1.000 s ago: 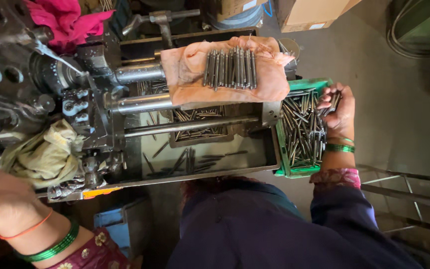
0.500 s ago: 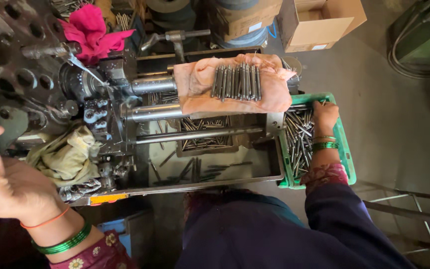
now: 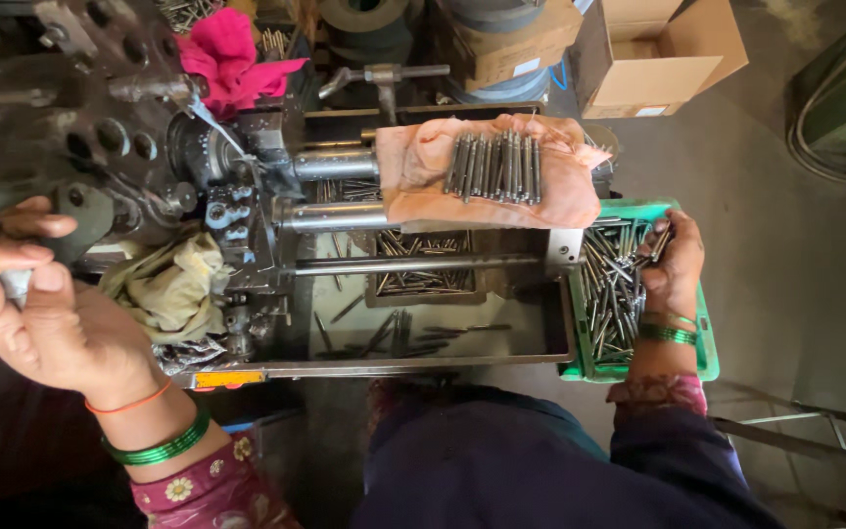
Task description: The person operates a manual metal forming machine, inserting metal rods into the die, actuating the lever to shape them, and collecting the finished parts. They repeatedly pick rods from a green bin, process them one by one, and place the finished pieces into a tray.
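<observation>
Beside the lathe, right hand (image 3: 673,269) grips rods (image 3: 611,294) in green crate (image 3: 705,358); left (image 3: 36,313) clasps a handle (image 3: 14,284).

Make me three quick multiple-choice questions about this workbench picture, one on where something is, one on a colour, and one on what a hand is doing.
1. Where does the neat row of metal pins lie?
A. on the peach cloth over the machine
B. in the cardboard box
C. on the floor

2. What colour is the crate of loose pins?
A. red
B. green
C. blue

3. What is the right hand doing?
A. resting on the pink rag
B. hanging free in the air
C. reaching into the crate among the pins

Answers: 1 A, the row sits side by side on the cloth draped over the machine's bars. 2 B, the crate's rim is green. 3 C, its fingers are down among the loose pins, while the left hand closes round a handle at the machine's left.
</observation>
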Demonstrator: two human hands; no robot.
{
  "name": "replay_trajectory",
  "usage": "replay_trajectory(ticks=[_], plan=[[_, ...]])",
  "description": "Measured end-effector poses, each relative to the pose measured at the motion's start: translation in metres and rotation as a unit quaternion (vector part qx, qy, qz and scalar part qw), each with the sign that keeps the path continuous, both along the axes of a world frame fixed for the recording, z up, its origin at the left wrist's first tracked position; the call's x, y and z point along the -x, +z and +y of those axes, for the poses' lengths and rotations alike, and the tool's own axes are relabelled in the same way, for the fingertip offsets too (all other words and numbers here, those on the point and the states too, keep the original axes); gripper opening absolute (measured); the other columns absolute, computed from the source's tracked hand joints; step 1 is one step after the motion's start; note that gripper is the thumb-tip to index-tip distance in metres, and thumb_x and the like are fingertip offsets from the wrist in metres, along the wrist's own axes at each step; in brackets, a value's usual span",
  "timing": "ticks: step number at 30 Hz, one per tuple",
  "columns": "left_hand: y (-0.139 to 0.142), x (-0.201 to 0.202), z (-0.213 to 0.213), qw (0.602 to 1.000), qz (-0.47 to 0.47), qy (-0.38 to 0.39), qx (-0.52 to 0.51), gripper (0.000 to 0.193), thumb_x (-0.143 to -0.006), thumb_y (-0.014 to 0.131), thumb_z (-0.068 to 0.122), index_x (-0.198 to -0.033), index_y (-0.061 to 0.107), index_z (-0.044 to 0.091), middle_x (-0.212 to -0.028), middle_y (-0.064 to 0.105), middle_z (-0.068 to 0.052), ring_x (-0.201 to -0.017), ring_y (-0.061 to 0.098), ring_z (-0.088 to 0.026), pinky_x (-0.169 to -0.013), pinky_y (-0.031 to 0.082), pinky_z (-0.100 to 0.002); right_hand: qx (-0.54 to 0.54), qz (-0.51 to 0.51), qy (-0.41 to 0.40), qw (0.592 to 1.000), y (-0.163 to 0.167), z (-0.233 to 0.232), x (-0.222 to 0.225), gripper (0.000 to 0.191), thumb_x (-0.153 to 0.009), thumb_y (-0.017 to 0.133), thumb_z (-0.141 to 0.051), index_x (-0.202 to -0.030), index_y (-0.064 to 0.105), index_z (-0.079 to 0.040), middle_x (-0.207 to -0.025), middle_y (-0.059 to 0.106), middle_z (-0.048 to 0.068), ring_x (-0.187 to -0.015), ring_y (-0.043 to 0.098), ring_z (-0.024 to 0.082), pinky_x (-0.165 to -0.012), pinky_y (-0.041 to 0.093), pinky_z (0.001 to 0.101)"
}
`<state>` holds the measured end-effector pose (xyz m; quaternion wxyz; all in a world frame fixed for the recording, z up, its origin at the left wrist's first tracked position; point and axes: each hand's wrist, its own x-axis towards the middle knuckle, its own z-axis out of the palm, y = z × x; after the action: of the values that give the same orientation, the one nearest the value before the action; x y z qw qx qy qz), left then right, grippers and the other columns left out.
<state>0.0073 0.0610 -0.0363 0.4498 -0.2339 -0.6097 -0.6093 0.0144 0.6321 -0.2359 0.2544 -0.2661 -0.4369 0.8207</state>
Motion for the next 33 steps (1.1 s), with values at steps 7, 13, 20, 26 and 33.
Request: replay_trajectory(ticks=[7,13,20,26,33], plan=[[-0.004,0.0,-0.009,1.0,-0.012,-0.007,0.013,0.021,-0.109,0.068,0.021,-0.107,0.055,0.004,-0.105,0.056,-0.008,-0.103,0.058,-0.019,-0.11,0.042,-0.041,0.256,0.102,-0.074,0.958,-0.026,-0.014,-0.002,0.021,-0.105,0.053,-0.014,-0.085,0.055,-0.007,-0.074,0.055,0.007,-0.066,0.054,0.022,-0.067,0.052,0.0397],[-0.006,0.002,-0.022,0.999,-0.032,-0.01,0.031,0.028,-0.114,0.069,0.027,-0.109,0.052,0.005,-0.111,0.059,-0.009,-0.107,0.058,-0.018,-0.111,0.042,-0.039,0.238,0.096,-0.083,0.963,-0.027,-0.089,0.011,0.03,-0.101,0.045,-0.026,-0.086,0.058,-0.003,-0.079,0.065,0.014,-0.077,0.065,0.029,-0.076,0.058,0.0441],[0.003,0.002,-0.042,0.995,-0.056,0.012,0.088,0.035,-0.114,0.068,0.039,-0.112,0.052,0.008,-0.112,0.058,-0.007,-0.111,0.061,-0.018,-0.113,0.046,-0.042,0.205,0.08,-0.154,0.963,-0.031,-0.121,0.016,0.043,-0.105,0.041,-0.038,-0.092,0.059,-0.001,-0.084,0.069,0.016,-0.079,0.069,0.031,-0.077,0.061,0.047],[0.018,0.006,-0.066,0.984,-0.086,0.024,0.152,0.027,-0.108,0.065,0.035,-0.112,0.052,0.011,-0.115,0.055,-0.011,-0.123,0.057,-0.025,-0.117,0.042,-0.046,-0.061,0.213,-0.202,0.954,0.023,-0.108,0.021,0.04,-0.115,0.051,-0.04,-0.094,0.05,-0.006,-0.077,0.057,0.011,-0.071,0.059,0.025,-0.068,0.056,0.0412],[0.021,0.011,-0.096,0.962,-0.106,0.032,0.248,0.017,-0.101,0.064,0.021,-0.111,0.053,0.013,-0.12,0.065,-0.01,-0.133,0.055,-0.031,-0.109,0.028,-0.041,-0.449,-0.133,0.025,0.883,0.121,-0.156,0.096,0.021,-0.11,0.052,-0.031,-0.114,0.052,-0.01,-0.077,0.058,0.009,-0.058,0.057,0.02,-0.05,0.046,0.037]])
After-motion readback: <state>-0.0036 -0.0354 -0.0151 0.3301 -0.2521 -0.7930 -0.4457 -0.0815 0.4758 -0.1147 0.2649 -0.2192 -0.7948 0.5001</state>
